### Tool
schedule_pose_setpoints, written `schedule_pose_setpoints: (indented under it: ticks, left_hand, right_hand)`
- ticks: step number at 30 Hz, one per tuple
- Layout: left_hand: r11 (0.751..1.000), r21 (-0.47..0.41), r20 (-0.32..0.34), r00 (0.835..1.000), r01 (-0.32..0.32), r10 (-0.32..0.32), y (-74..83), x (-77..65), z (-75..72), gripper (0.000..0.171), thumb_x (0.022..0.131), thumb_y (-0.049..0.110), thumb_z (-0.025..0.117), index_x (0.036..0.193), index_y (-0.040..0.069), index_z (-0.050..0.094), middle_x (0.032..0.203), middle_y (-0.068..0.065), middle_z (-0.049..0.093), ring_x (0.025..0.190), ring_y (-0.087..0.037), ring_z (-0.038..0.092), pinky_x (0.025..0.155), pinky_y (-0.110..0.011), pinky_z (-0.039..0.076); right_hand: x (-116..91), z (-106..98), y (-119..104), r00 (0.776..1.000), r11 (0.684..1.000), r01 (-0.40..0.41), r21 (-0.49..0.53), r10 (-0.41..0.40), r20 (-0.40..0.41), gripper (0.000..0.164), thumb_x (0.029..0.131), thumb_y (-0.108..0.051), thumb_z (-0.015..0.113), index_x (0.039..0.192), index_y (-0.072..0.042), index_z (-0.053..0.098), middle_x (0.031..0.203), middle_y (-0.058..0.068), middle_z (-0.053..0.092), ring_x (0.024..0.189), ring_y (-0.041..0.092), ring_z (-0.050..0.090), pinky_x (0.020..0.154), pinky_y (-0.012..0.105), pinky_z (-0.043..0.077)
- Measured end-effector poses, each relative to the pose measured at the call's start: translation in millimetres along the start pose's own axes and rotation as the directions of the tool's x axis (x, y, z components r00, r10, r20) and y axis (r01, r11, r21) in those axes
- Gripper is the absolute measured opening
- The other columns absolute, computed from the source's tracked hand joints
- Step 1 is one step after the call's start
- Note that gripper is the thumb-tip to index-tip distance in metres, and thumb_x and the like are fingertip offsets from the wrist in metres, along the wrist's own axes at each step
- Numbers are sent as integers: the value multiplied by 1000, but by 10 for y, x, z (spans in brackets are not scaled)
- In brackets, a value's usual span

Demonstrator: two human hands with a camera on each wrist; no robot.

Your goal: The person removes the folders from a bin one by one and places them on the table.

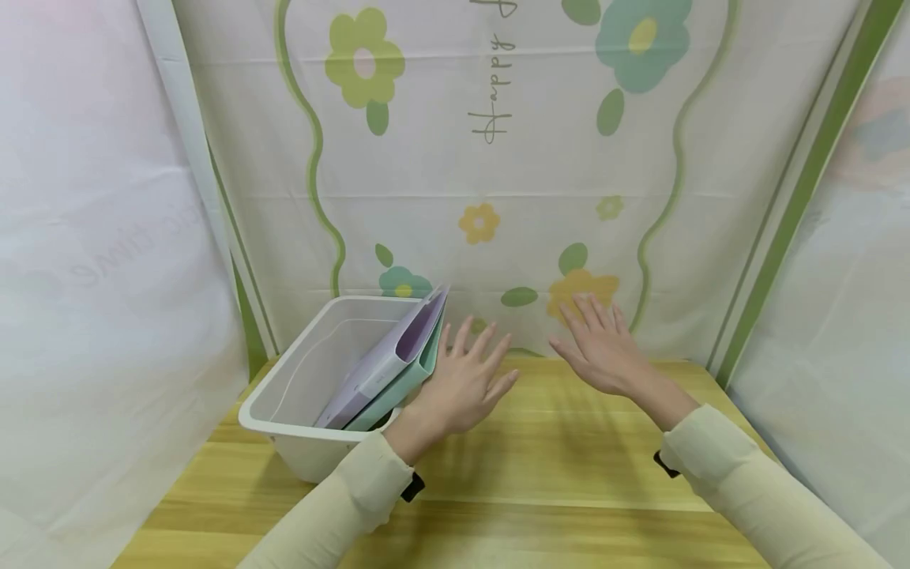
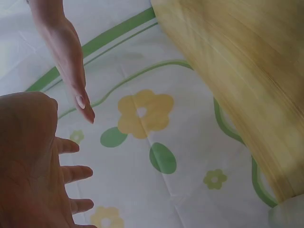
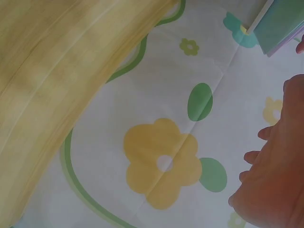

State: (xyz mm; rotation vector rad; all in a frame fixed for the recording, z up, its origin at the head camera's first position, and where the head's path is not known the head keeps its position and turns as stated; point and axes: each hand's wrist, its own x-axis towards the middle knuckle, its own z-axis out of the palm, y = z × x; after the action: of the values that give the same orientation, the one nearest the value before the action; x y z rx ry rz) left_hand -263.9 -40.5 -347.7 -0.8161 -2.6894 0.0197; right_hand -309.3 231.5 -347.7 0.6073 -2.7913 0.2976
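Both hands hover over the wooden table with fingers spread and nothing held. In the head view the left hand point(image 1: 462, 387) is just right of a white plastic basin point(image 1: 313, 433), partly covering its right side. Two folders lean inside the basin, a purple one point(image 1: 377, 371) and a mint green one point(image 1: 394, 393), their upper ends sticking out above the rim. Farther right the right hand point(image 1: 603, 353) is held apart from everything, fingers pointing toward the back curtain. In the right wrist view, a corner of the green folder point(image 3: 285, 23) shows at the upper right.
The wooden table point(image 1: 569, 474) is enclosed by a flowered white curtain point(image 1: 426, 166) at the back and white fabric at the left and right sides. A dark band point(image 1: 412, 487) shows under the left wrist and another point(image 1: 666, 465) under the right.
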Motion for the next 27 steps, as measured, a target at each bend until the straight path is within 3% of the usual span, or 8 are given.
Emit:
schedule_pose_setpoints:
  ticks: [7,12,27]
  left_hand:
    - [1000,-12,16,1000,-11,11,42,-81,-54,65,108,60,16,162,27,27,168,-6,24,155,-40,13,120,-66,8]
    - [1000,-4,-9,999,-31,31,62,-127,-75,65,108,59,17,161,25,32,166,-6,29,155,-40,16,120,-65,13]
    - [998,21,-8,999,-53,53,118,-247,-115,66,107,60,14,160,26,34,165,-4,32,154,-39,20,120,-63,18]
  right_hand:
    - [-29,-2,-23,999,1000,26,-1,-26,-33,76,108,-56,34,162,-5,18,168,23,9,154,48,1,118,67,-8]
    - [-45,1,-23,998,999,37,4,-37,-49,76,108,-57,33,163,-7,17,168,23,9,155,45,-1,118,66,-9]
    - [-121,-90,-111,1000,1000,28,-9,-28,10,74,109,-54,32,164,-8,12,170,20,2,155,43,-6,119,64,-10]
